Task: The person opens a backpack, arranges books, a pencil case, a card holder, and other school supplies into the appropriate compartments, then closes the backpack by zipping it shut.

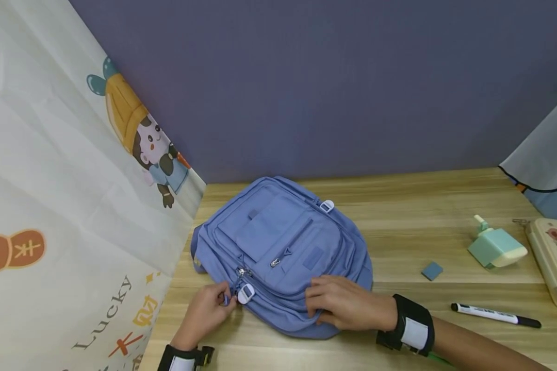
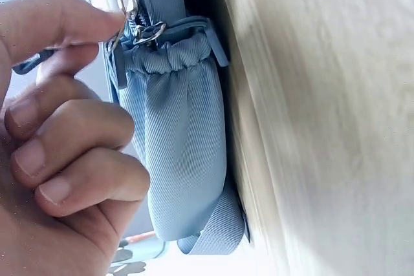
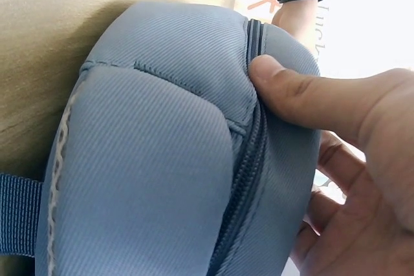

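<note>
A blue backpack [image 1: 269, 237] lies on the wooden table with its front pocket facing up. At its lower left corner my left hand [image 1: 206, 312] pinches a zipper pull between thumb and index finger. The left wrist view shows the metal zipper slider [image 2: 128, 3] at those fingertips, above a gathered side pocket [image 2: 184, 140]; the other fingers are curled in. My right hand [image 1: 341, 303] grips the backpack's near edge. In the right wrist view its thumb presses beside the dark zipper [image 3: 249, 166], the fingers on the bag's other side and partly hidden.
Right of the bag are a small blue square [image 1: 432, 270], a teal and cream sharpener-like object [image 1: 496, 247], a black-and-white marker [image 1: 496, 314] and a cream case [image 1: 554, 257]. A printed white curtain [image 1: 74, 154] borders the left; a dark panel [image 1: 306, 93] stands behind.
</note>
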Demonstrator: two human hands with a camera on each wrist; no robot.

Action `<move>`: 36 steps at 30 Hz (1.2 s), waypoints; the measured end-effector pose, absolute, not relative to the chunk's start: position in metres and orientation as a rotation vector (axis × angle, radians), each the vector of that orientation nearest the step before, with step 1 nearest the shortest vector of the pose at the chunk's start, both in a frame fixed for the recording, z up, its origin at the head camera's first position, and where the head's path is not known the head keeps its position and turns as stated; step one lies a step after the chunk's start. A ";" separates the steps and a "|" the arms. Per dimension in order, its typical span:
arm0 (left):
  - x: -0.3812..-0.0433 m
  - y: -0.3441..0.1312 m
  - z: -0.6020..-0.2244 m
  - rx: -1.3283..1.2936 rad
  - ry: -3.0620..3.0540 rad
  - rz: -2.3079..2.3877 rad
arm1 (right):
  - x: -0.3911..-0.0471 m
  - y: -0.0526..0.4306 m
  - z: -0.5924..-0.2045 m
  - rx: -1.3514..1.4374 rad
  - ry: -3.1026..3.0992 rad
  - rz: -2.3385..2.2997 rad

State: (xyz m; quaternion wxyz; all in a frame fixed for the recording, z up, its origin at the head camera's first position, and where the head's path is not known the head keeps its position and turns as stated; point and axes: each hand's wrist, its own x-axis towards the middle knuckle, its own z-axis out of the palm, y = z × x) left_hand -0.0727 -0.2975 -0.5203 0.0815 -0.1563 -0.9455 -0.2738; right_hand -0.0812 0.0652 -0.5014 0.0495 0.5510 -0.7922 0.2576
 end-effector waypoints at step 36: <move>-0.086 -0.260 -0.512 -0.505 -2.664 -0.363 | -0.080 0.063 -0.506 1.633 -2.440 0.899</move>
